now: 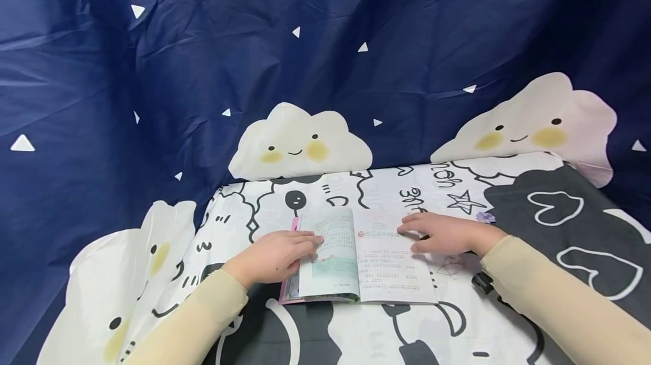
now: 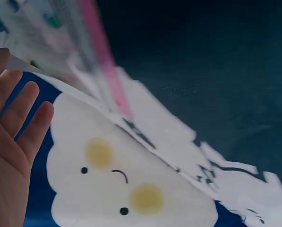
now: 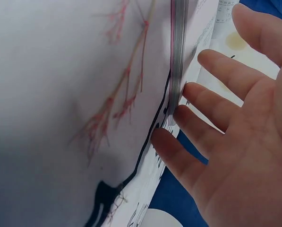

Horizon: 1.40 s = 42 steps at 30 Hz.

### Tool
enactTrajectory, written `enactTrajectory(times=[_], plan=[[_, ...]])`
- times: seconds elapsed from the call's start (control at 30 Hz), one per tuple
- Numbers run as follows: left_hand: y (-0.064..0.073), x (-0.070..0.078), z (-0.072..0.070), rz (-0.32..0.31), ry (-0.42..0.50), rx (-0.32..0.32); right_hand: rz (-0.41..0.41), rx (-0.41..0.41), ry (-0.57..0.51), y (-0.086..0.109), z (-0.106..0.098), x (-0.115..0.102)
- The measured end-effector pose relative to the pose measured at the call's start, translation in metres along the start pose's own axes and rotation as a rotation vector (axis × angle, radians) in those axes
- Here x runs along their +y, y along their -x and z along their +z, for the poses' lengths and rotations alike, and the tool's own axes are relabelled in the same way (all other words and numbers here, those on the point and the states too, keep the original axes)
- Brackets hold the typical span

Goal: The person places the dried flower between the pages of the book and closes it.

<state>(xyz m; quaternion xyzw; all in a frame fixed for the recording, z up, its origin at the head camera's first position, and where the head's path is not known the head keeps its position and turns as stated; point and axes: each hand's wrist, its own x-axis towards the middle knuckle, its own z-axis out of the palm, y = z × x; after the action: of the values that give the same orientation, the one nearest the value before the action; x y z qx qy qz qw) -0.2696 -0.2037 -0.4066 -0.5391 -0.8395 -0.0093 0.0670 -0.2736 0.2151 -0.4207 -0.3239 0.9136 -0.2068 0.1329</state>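
fingers [image 3: 230, 72] spread, left hand [image 1: 277, 253] and right hand [image 1: 447, 233] at open book [image 1: 378, 274], long axis sideways.

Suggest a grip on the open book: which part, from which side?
I'd take both outer edges: left hand from the left, right hand from the right. The open book lies spread with its fold in the middle, so a one-sided lift could let it flop. At left, include the pink cover, which juts past the pages.
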Motion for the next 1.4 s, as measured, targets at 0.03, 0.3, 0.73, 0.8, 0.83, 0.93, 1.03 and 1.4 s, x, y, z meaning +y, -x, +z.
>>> enactTrajectory(times=[0.03, 0.3, 0.73, 0.8, 0.83, 0.93, 1.03, 1.4], plan=[[0.001, -0.001, 0.002, -0.010, 0.001, -0.014, 0.004, 0.001, -0.002, 0.001, 0.000, 0.001], [0.003, -0.002, 0.012, -0.095, 0.010, -0.114, -0.023, 0.019, 0.001, 0.004, 0.003, 0.008], [0.000, 0.012, 0.015, -0.305, 0.057, -0.238, -0.006, 0.009, -0.047, 0.000, 0.007, 0.007], [-0.003, 0.015, 0.015, -0.320, 0.061, -0.270, 0.001, 0.015, -0.028, 0.001, 0.007, 0.005], [-0.004, 0.016, 0.016, -0.326, 0.059, -0.284, 0.012, 0.015, -0.015, 0.000, 0.008, 0.004], [-0.006, 0.019, 0.018, -0.339, 0.038, -0.315, 0.045, 0.011, 0.036, 0.001, 0.010, 0.002], [-0.007, 0.021, 0.022, -0.343, 0.019, -0.318, 0.077, 0.003, 0.066, 0.001, 0.012, 0.000], [-0.015, 0.027, 0.025, -0.184, 0.156, -0.267, 0.084, 0.003, 0.093, 0.002, 0.014, -0.004]])
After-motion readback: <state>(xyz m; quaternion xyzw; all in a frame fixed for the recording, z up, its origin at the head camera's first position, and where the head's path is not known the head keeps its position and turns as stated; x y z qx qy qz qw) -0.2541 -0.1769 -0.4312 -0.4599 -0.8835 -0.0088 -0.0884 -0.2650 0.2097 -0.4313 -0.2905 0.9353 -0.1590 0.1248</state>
